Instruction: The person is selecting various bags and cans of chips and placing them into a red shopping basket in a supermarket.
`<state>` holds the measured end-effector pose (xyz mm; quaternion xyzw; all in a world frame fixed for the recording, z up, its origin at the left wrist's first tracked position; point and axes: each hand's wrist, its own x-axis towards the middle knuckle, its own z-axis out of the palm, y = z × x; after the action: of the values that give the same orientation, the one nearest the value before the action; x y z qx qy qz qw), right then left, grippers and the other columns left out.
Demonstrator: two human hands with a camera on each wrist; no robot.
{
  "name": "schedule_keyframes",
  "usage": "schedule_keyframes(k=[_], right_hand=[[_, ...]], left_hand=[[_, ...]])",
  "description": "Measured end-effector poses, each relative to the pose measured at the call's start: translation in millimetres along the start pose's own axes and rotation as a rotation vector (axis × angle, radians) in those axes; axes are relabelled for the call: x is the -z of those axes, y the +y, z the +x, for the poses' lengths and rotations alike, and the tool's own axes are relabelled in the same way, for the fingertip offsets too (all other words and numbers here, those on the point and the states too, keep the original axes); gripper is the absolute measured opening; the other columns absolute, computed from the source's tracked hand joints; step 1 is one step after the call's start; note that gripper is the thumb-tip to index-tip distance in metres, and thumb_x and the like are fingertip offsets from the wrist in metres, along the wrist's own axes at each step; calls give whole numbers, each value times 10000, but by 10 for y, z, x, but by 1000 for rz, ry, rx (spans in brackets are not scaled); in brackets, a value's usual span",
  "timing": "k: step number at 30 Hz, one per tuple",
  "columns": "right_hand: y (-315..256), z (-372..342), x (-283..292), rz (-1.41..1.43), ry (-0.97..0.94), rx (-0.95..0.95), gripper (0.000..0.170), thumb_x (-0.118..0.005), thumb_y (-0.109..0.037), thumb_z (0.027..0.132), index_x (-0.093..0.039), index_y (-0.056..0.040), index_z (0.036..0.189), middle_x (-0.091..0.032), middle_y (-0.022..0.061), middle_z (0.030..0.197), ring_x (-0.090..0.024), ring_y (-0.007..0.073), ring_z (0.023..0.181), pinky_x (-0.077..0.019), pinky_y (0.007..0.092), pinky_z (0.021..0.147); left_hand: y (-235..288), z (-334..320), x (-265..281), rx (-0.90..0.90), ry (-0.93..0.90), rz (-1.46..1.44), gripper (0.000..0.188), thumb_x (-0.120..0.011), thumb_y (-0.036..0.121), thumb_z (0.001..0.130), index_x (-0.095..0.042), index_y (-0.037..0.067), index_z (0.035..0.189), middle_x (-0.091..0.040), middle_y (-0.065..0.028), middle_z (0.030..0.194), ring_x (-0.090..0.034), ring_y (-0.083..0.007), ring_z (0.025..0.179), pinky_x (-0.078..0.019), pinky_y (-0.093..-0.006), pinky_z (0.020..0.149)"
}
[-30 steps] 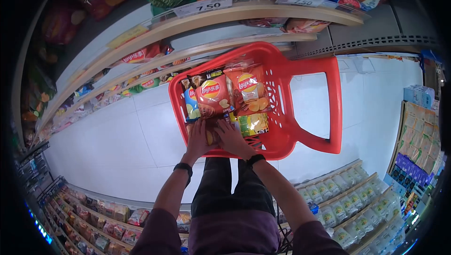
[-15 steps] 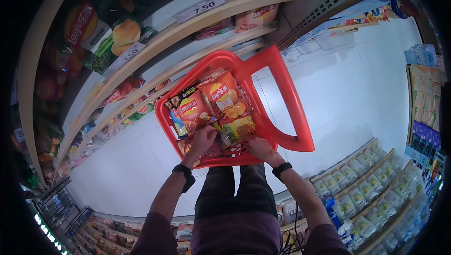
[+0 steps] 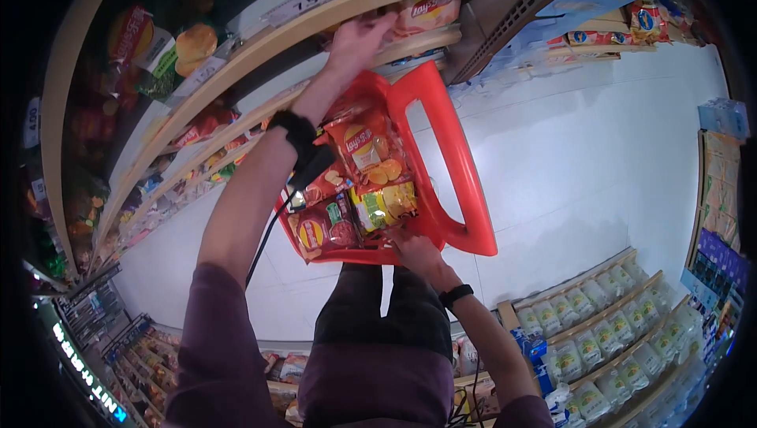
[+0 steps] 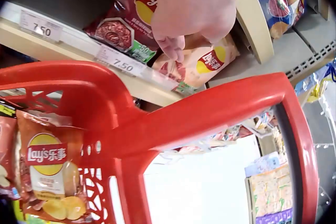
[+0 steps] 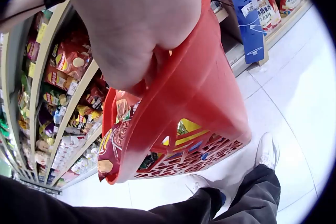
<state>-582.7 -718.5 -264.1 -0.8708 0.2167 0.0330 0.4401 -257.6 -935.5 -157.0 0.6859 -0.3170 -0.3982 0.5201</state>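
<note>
My left hand (image 3: 364, 40) reaches past the basket to a shelf, loosely bent fingertips right at a pale pink bag of Lay's chips (image 4: 194, 71). Beside that bag stands a maroon bag of chips (image 4: 118, 32). My right hand (image 3: 419, 253) grips the near rim of the red shopping basket (image 5: 210, 87), its fingers over the rim and partly hidden in the right wrist view. Inside the basket lie an orange-brown chip bag (image 3: 364, 146), a yellow bag (image 3: 384, 206), a dark red bag (image 3: 319, 227) and a red bag (image 3: 325, 185) partly covered by my left arm.
The basket's handle (image 3: 457, 168) sticks out to the right. Shelf edges with price tags (image 4: 119, 62) run close along the far left side. Low shelves of pale packets (image 3: 599, 349) stand behind at the right. White floor tiles (image 3: 552, 152) stretch right of the basket.
Both hands were on the bags in the basket. My left hand has left the dark red bag and moved up to the shelf; my right hand has drawn back to the basket's near rim.
</note>
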Motion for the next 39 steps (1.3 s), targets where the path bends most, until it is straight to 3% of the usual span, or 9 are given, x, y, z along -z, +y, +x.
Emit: schedule_keyframes(k=[3,15,22,25,26,30,32,36,39], right_hand=[[-13,25,52,26,-20,38,257,-577,-54,793,-518,-45,1044,-614,147,956,-645,333,819,-563,419,634],[-38,50,109,21,-98,52,158,-551,-93,844,-551,-49,996,-647,125,943,-638,288,943,-564,397,706],[-90,55,188,25,-99,79,140,-530,-111,870,-554,-54,995,-648,132,941,-652,288,901,-560,392,699],[-34,64,113,-6,-87,93,150,-525,-123,877,-551,-58,1009,-649,130,913,-657,285,868,-558,387,697],[-16,57,86,3,-67,104,163,-537,-109,864,-550,-54,1017,-645,134,920,-655,292,854,-556,394,687],[-14,53,95,16,-64,117,222,-573,-77,827,-550,-46,1045,-638,152,979,-655,306,828,-556,404,672],[-24,41,98,10,-80,109,238,-578,-77,822,-549,-46,1056,-640,152,1003,-657,304,835,-558,400,676],[-10,36,72,-6,-55,135,284,-588,-82,815,-542,-46,1093,-642,160,1028,-661,309,834,-563,395,670],[-11,48,61,-21,-89,105,284,-581,-75,817,-542,-44,1097,-641,163,1037,-661,314,818,-561,400,664]], left_hand=[[-7,200,-51,-25,-14,79,396,-673,369,867,-677,45,1093,-689,-46,961,-611,-118,792,-492,-269,716],[81,259,-97,11,88,-5,352,-706,277,846,-653,40,1101,-676,-49,950,-612,-127,775,-503,-271,691],[116,265,-54,-6,111,-35,339,-726,223,834,-640,38,1105,-668,-52,944,-613,-133,765,-510,-272,677],[47,194,-51,-77,133,14,338,-734,200,829,-634,37,1107,-665,-53,941,-614,-135,761,-513,-273,670],[55,40,-22,-121,139,206,365,-727,308,835,-682,48,1086,-689,-29,905,-597,-105,739,-481,-261,679],[-176,-43,22,-171,81,239,196,-764,195,797,-726,35,903,-675,-25,846,-580,-90,720,-478,-248,658],[-99,-243,-37,-436,126,368,161,-752,119,787,-725,35,921,-673,-57,845,-597,-117,727,-484,-250,673],[13,-527,-66,-427,115,483,112,-688,52,824,-690,4,924,-655,-82,1014,-622,-157,758,-503,-280,673],[-14,-527,-70,-399,213,327,81,-638,16,851,-655,-21,921,-644,-96,1085,-659,-181,844,-536,-286,711]])
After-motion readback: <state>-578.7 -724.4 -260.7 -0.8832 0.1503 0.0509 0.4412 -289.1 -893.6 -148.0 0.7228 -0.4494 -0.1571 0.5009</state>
